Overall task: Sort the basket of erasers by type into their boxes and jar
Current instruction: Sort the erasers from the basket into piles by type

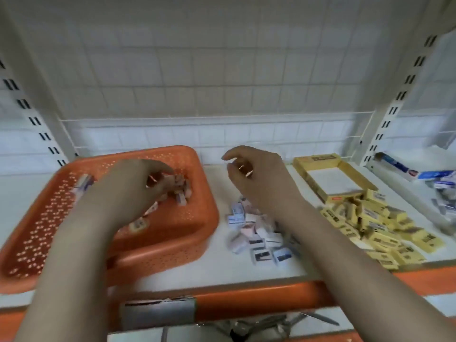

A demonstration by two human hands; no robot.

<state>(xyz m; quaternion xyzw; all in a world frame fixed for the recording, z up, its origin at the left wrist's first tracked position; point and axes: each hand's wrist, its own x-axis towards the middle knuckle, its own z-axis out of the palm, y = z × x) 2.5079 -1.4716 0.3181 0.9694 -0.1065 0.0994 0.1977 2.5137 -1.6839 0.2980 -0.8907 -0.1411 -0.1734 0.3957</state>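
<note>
An orange perforated basket (195, 218) sits on the left of the white shelf, with small wrapped erasers (181, 191) left in its far part. My left hand (138, 181) reaches into the basket, and its curled fingers close around some of those erasers; motion blur hides the exact grip. My right hand (256, 174) hovers above the shelf to the right of the basket, fingers loosely curled and holding nothing. Below it lies a pile of small white, blue and pink erasers (259, 235). Further right is a pile of yellow erasers (380, 228) in front of an open yellow box (318, 166).
The shelf's orange front edge (271, 290) runs across the bottom. White slotted uprights (394, 104) stand at both sides, with a wire rail behind. Blue-and-white packages (441, 183) lie on the neighbouring shelf at far right.
</note>
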